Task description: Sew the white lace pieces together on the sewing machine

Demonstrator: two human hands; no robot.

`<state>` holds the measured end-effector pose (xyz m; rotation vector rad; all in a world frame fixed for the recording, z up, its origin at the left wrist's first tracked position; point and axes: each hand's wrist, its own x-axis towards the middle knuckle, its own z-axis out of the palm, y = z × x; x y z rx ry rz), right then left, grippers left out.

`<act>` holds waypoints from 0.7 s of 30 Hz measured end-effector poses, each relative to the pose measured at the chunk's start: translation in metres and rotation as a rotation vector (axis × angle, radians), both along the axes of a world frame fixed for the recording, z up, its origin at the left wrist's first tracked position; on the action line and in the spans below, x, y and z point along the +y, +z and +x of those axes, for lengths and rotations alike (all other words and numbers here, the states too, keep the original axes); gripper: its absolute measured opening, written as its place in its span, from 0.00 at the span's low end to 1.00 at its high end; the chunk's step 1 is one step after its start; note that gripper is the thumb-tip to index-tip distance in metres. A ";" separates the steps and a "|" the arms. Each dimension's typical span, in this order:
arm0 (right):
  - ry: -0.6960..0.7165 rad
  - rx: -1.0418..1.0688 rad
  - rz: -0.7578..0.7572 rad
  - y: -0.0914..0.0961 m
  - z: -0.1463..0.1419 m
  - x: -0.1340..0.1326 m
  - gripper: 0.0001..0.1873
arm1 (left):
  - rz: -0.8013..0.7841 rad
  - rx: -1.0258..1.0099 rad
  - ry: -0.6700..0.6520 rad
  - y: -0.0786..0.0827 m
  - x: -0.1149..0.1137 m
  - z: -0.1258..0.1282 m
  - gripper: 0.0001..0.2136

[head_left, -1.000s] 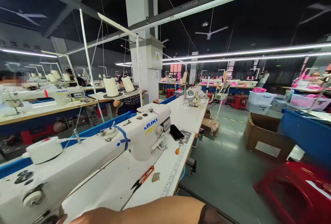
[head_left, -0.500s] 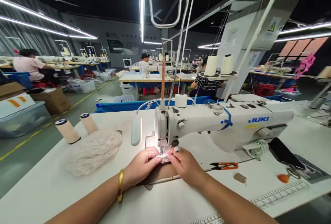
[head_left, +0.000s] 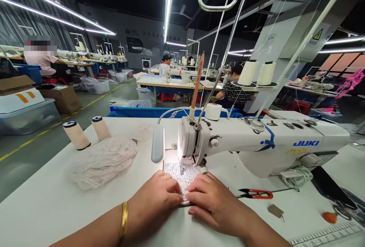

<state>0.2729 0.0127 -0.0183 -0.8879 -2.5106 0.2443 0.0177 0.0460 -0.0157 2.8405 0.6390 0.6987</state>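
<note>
JUKI sewing machine (head_left: 256, 144), apparently lace (head_left: 184, 174) beneath

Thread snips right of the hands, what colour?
The thread snips: red handle, black blades; head view shows it best.

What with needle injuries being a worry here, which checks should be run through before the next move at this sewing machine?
1. Lace piece lies under the needle of the sewing machine: ok.
2. Left hand and right hand press on the lace, fingertips short of the needle: ok.
3. Lamp lights the needle area: ok.
4. Needle threaded: cannot tell, too small.
5. Red snips lie on the table, apart from the right hand: ok.
6. Lace pile lies apart from the left hand: ok.
</note>
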 end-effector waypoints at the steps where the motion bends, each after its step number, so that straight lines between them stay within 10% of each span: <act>1: -0.002 -0.002 -0.004 0.000 0.000 -0.001 0.07 | 0.026 0.007 -0.002 -0.001 -0.001 0.000 0.07; 21: -0.155 -0.035 0.024 -0.012 -0.010 0.011 0.06 | 0.129 -0.019 0.027 0.001 0.020 0.000 0.12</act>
